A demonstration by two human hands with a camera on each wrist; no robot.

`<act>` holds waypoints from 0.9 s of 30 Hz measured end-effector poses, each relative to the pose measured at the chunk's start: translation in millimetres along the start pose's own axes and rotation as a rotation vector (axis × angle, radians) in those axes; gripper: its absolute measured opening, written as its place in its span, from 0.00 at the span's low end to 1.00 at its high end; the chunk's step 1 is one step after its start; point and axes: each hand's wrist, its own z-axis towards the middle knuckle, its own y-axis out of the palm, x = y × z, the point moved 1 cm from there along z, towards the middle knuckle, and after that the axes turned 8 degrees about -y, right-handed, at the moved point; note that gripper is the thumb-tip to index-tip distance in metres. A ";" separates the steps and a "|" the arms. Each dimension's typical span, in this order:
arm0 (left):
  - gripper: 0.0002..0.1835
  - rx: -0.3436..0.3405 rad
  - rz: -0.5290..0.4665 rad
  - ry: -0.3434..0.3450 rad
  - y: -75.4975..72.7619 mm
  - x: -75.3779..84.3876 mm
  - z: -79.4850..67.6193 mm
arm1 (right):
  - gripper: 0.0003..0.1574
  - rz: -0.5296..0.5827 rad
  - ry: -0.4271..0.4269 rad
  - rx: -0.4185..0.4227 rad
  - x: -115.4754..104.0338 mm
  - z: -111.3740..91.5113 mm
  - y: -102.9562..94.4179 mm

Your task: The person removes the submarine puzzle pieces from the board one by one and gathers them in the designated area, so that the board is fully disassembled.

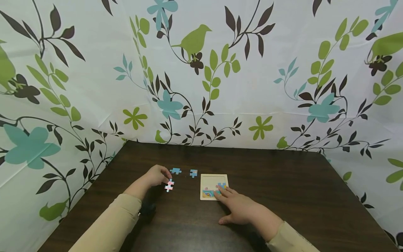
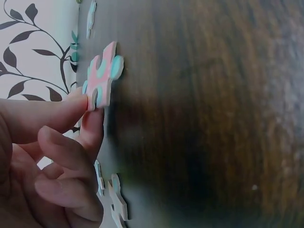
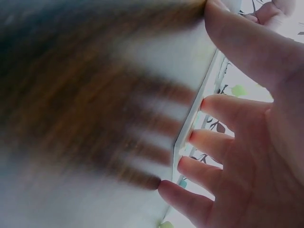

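My left hand (image 1: 157,176) pinches a pink and teal jigsaw piece (image 2: 101,78) by one edge between thumb and fingers. The piece is tilted up over the dark table. Two blue jigsaw pieces, one nearer the hand (image 1: 175,171) and one farther right (image 1: 193,173), lie just beyond it. My right hand (image 1: 240,208) has its fingers spread, with fingertips resting on the near right part of a pale wooden puzzle tray (image 1: 214,176). Inside the tray, a colourful fitted piece (image 1: 207,194) shows at the front left. The fingers hide part of the tray's contents.
The dark brown table (image 1: 283,182) reaches back to a white curtain (image 1: 201,129) printed with leaves, birds and flowers. This curtain also stands along the left and right sides. In the left wrist view another jigsaw piece (image 2: 118,199) lies below the hand.
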 end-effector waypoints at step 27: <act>0.05 -0.019 0.042 0.082 15.5 30.4 -1.4 | 0.57 -0.014 0.005 0.016 4.0 -0.5 3.4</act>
